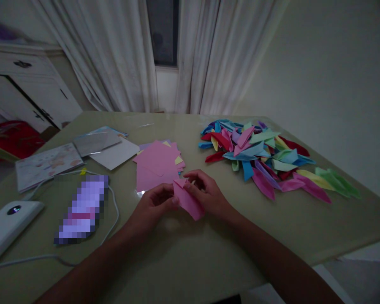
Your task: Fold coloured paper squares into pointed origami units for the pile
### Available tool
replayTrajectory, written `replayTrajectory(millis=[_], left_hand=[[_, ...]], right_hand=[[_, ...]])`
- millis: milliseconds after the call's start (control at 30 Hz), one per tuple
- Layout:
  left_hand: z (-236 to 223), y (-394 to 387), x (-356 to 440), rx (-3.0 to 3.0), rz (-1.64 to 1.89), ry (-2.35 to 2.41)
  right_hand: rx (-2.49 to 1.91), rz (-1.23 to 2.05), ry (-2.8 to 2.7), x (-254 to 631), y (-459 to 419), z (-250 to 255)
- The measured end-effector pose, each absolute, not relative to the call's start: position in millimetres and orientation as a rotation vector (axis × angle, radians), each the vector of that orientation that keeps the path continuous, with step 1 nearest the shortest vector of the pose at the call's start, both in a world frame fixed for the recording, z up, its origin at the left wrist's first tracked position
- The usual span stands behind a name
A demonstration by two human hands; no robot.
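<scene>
Bare forearms [266,251], folded pink paper [191,205] between left grip [155,207] and right grip [210,194], both pinching it

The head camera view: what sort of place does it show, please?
Probably a room in a home: long pale curtains hang beside a dark window, a white cabinet with ornate handles stands at the left, and a table bears many folded coloured papers.
</scene>
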State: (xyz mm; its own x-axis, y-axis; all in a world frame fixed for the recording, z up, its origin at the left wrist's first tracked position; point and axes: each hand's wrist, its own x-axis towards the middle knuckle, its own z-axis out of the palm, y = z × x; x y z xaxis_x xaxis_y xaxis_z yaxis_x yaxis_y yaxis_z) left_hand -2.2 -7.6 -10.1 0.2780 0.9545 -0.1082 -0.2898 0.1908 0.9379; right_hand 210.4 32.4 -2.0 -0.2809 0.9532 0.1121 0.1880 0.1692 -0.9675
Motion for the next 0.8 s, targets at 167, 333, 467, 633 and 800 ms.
replayTrajectory(millis=[167, 333, 467, 633, 800], left_hand=[[-12.0, -8.1, -1.7, 0.978, 1.017, 0.777], [-6.2, -9.7, -0.3, 1.030, 1.054, 0.822], [0.2, -11.7, 0.2, 1.163, 1.138, 0.914], [-1.4, -11.9, -2.9, 1.282, 1.288, 0.945], [-8.0, -9.5, -8.8, 1.237, 1.384, 0.943]], right_hand=[[-0.981, 1.260, -1.709, 207.2, 25.6, 5.7], [-0.839, 1.399, -1.722, 209.3, 24.3, 8.4], [-0.761, 1.361, -1.790, 212.0, 22.8, 10.9], [-0.888, 1.086, -1.854, 208.2, 19.5, 16.4], [-1.007, 0.941, -1.747, 208.0, 23.7, 12.4]])
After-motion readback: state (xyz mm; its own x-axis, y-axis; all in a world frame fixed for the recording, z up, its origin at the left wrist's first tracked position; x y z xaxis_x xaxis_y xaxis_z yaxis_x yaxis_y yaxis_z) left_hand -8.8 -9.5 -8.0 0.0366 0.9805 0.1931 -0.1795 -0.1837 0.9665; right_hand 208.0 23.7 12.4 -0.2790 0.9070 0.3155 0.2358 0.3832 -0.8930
